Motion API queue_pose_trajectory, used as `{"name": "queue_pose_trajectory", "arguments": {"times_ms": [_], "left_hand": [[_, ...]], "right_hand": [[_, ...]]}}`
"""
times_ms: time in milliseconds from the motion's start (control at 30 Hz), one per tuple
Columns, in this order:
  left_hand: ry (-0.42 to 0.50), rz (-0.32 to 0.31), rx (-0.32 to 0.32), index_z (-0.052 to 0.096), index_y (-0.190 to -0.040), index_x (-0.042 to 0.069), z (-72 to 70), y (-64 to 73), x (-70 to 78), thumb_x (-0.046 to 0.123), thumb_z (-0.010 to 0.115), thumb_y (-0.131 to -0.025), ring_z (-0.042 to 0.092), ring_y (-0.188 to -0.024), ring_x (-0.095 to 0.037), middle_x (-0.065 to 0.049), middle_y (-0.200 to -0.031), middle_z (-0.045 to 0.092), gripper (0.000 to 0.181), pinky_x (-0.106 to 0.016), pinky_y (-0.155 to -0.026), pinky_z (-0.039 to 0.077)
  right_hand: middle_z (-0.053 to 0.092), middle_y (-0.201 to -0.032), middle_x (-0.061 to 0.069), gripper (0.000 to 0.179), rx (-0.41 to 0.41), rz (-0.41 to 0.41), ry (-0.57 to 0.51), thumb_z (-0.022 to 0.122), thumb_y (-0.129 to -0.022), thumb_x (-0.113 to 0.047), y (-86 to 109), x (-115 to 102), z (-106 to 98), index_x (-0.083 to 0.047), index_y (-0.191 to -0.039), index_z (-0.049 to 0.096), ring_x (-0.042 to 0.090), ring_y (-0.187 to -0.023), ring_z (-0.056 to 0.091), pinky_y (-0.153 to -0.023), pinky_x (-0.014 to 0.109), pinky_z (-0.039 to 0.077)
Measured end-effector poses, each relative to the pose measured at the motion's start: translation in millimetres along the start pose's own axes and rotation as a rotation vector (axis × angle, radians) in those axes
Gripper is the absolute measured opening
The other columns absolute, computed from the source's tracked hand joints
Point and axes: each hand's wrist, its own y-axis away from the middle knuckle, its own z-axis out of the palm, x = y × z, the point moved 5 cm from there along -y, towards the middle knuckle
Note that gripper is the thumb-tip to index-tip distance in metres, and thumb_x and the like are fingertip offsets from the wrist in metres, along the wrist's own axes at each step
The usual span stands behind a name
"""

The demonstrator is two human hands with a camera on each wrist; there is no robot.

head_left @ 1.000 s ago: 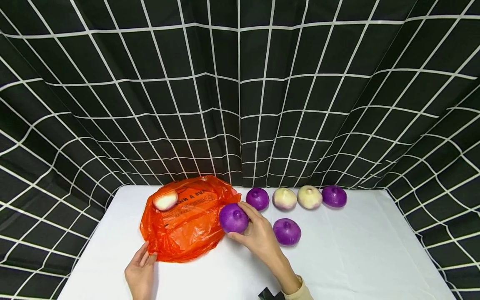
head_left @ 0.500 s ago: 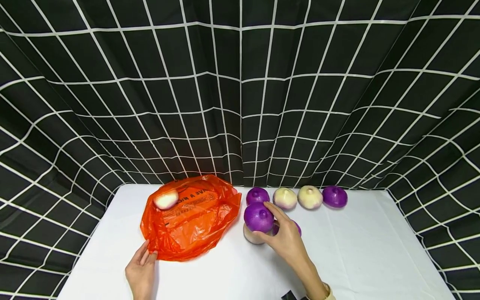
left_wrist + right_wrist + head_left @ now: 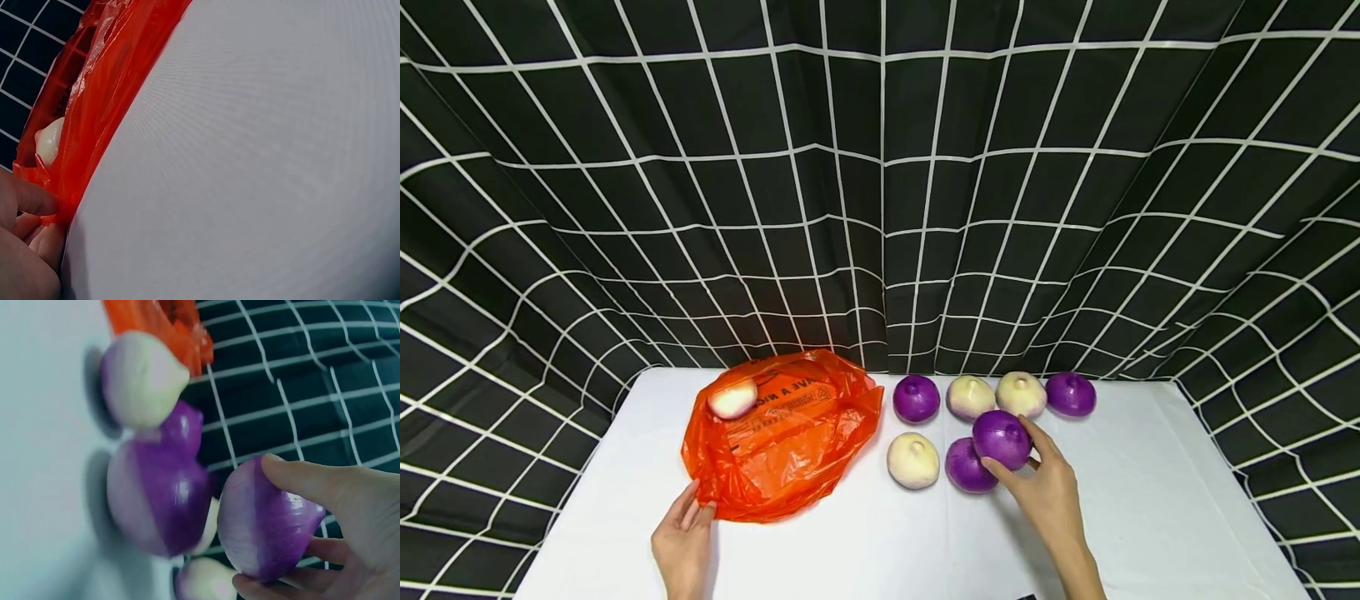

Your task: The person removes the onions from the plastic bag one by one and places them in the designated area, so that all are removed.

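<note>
My right hand grips a purple onion between thumb and fingers, raised off the table. In the right wrist view the held onion stands apart from a second purple onion. That second onion rests on the table just left of it, partly overlapped in the head view. My left hand pinches the near left edge of an orange plastic bag that lies with its mouth spread. Inside the bag is a whitish onion, also showing through the opening in the left wrist view.
A whitish onion sits between the bag and the second purple onion. Along the back edge stand a purple onion, two whitish onions and another purple onion. Black gridded cloth encloses the white table.
My right hand has carried the purple onion rightward from the bag's right edge, past the front whitish onion, which is uncovered now. The left hand has kept its hold on the bag.
</note>
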Motion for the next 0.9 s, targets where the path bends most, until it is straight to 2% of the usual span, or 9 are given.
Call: {"name": "queue_pose_trajectory", "arguments": {"times_ms": [33,67,233,267,367,467,600,700,900], "left_hand": [[0.000,0.002,0.001,0.050,-0.138,-0.006,-0.3,0.0,0.4,-0.010,0.057,-0.086,0.047,-0.124,-0.042,-0.033,-0.138,0.047,0.052,0.002,-0.063,0.047],[-0.001,0.003,0.004,0.051,-0.138,-0.006,-0.8,0.0,0.5,-0.010,0.057,-0.086,0.050,-0.124,-0.038,-0.033,-0.138,0.048,0.052,0.002,-0.063,0.047],[0.002,0.003,0.005,0.049,-0.138,-0.007,-0.4,-0.4,0.3,-0.011,0.057,-0.087,0.050,-0.124,-0.038,-0.033,-0.138,0.048,0.052,0.002,-0.063,0.047],[0.002,0.003,0.004,0.049,-0.139,-0.007,-0.1,-0.4,0.0,-0.011,0.057,-0.087,0.050,-0.124,-0.038,-0.033,-0.138,0.048,0.053,0.002,-0.063,0.047],[0.001,0.003,0.003,0.049,-0.139,-0.007,0.2,-0.1,0.1,-0.012,0.057,-0.086,0.048,-0.125,-0.042,-0.033,-0.138,0.047,0.053,0.002,-0.062,0.046],[-0.003,0.003,0.008,0.049,-0.139,-0.007,-1.1,0.2,0.0,-0.011,0.057,-0.086,0.048,-0.125,-0.042,-0.033,-0.138,0.047,0.053,0.002,-0.063,0.046],[-0.013,0.002,0.017,0.050,-0.139,-0.006,-2.3,0.8,-0.3,-0.010,0.056,-0.086,0.049,-0.125,-0.042,-0.031,-0.138,0.048,0.053,0.003,-0.064,0.046],[-0.006,0.007,0.010,0.050,-0.138,-0.006,-1.4,0.7,-0.6,-0.010,0.056,-0.086,0.048,-0.125,-0.042,-0.032,-0.139,0.047,0.053,0.003,-0.064,0.046],[0.000,-0.001,0.007,0.050,-0.138,-0.006,-0.4,-0.6,-1.2,-0.010,0.057,-0.086,0.048,-0.125,-0.042,-0.032,-0.139,0.047,0.053,0.003,-0.061,0.045]], "right_hand": [[0.054,-0.136,0.024,0.078,0.008,0.013,0.007,0.088,-0.072,-0.018,0.6,4.3,-3.3,0.003,-0.137,0.051,0.040,-0.121,0.055,-0.089,0.038,0.058],[0.054,-0.136,0.024,0.078,0.011,0.029,0.014,0.088,-0.073,-0.019,0.9,8.6,-6.4,0.002,-0.138,0.050,0.040,-0.122,0.054,-0.090,0.038,0.057],[0.052,-0.137,0.026,0.079,0.036,0.086,0.045,0.087,-0.075,-0.021,1.4,26.0,-20.3,0.004,-0.139,0.049,0.041,-0.123,0.053,-0.090,0.036,0.054],[0.052,-0.137,0.027,0.079,0.038,0.095,0.050,0.086,-0.075,-0.021,1.3,29.1,-22.3,0.005,-0.139,0.048,0.042,-0.123,0.052,-0.090,0.041,0.052],[0.052,-0.136,0.028,0.079,0.067,0.121,0.050,0.087,-0.074,-0.018,1.1,39.1,-24.8,0.005,-0.139,0.049,0.043,-0.122,0.053,-0.089,0.039,0.052],[0.051,-0.135,0.031,0.079,0.073,0.146,0.057,0.087,-0.073,-0.015,0.9,51.0,-20.6,0.006,-0.139,0.048,0.046,-0.120,0.053,-0.091,0.046,0.053],[0.050,-0.133,0.034,0.082,0.015,0.180,0.084,0.085,-0.076,-0.020,2.3,67.0,-8.1,0.006,-0.141,0.043,0.049,-0.117,0.053,-0.095,0.060,0.049],[0.048,-0.135,0.034,0.083,-0.011,0.181,0.084,0.084,-0.078,-0.024,3.1,72.5,-2.1,0.005,-0.143,0.041,0.050,-0.120,0.050,-0.098,0.063,0.045],[0.044,-0.139,0.035,0.084,-0.004,0.182,0.081,0.082,-0.080,-0.024,3.3,73.7,-1.7,0.005,-0.144,0.038,0.052,-0.124,0.046,-0.101,0.065,0.042]]}}
